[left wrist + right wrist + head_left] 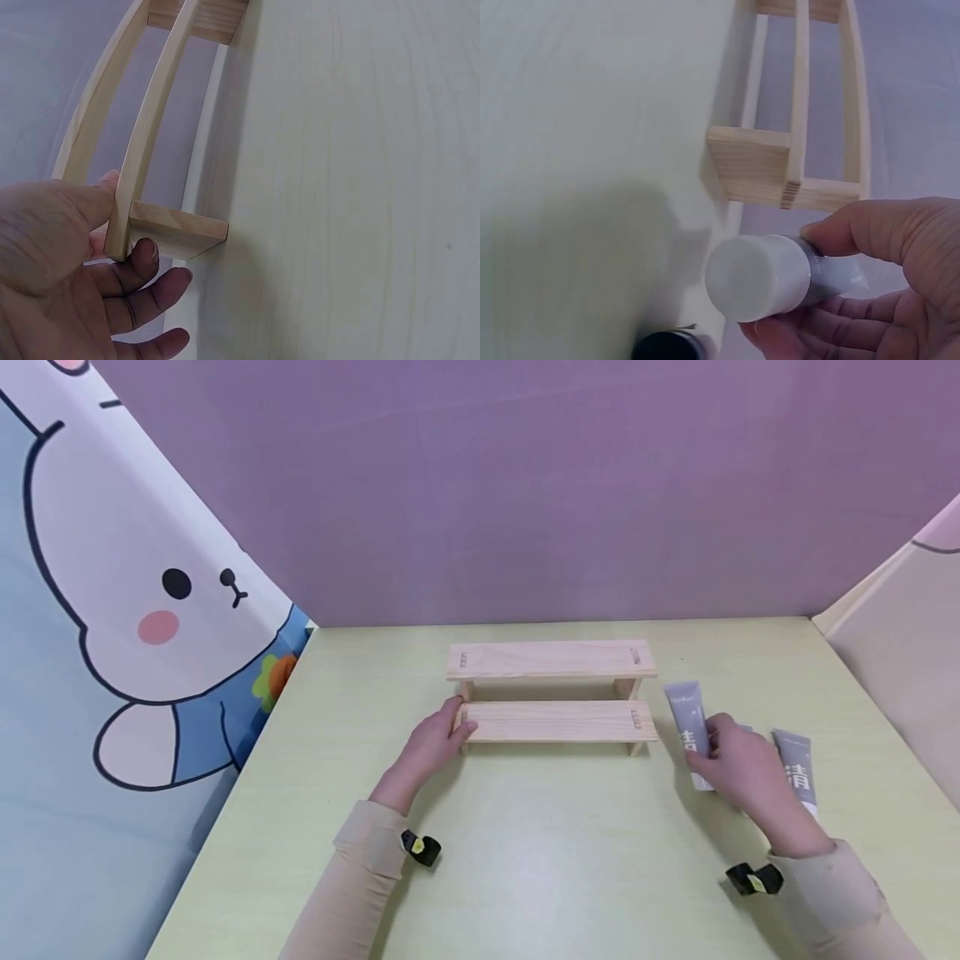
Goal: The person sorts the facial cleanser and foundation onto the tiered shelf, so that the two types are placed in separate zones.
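A two-tier wooden rack [555, 723] stands on the table, its back step higher than the front one. At the front step's left end my left hand [429, 745] grips the board between thumb and fingers, while the other fingertips hang free below in the left wrist view. My right hand [750, 772] pinches a grey squeeze tube [684, 710] to the right of the rack. The tube's white cap [754, 277] faces the camera in the right wrist view. Another grey tube [798, 767] lies to the right of that hand, partly hidden by the wrist.
A dark round-ended object [669, 346] shows at the bottom of the right wrist view. The pale table [525, 860] runs back to a purple curtain [525, 493]. Cloth with a cartoon rabbit [97, 568] hangs at the left, pale cloth [907, 635] at the right.
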A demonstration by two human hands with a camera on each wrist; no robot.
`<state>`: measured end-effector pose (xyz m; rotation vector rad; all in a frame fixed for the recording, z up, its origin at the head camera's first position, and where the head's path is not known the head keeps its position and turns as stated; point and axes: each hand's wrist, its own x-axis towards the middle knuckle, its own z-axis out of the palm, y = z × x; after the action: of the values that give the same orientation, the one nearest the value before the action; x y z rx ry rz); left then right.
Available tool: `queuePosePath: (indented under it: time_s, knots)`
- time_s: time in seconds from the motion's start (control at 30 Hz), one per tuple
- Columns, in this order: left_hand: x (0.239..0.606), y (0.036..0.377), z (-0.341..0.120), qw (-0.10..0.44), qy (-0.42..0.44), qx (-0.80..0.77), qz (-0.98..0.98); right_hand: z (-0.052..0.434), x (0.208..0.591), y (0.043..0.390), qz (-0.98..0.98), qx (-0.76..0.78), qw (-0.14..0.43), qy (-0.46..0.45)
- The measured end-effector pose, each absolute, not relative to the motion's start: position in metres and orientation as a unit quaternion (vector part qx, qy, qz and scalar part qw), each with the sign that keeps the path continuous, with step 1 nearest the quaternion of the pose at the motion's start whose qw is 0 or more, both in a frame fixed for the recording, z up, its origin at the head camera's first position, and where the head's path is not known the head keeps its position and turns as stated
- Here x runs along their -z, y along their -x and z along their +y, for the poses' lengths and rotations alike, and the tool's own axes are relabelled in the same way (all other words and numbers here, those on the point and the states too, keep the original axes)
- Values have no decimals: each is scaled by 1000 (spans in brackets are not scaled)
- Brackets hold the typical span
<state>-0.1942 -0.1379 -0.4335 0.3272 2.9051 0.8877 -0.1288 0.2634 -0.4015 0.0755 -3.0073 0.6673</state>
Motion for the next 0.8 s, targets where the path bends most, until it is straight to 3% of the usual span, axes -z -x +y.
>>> queuePosePath:
  time_s: [0.27,0.8]
  knots:
    - [435,193,-138,31,-98,-278,955,259,393,128,-966,-245,71,-32]
    - [436,188,-136,30,-92,-276,956,245,376,134,-956,-275,79,-56]
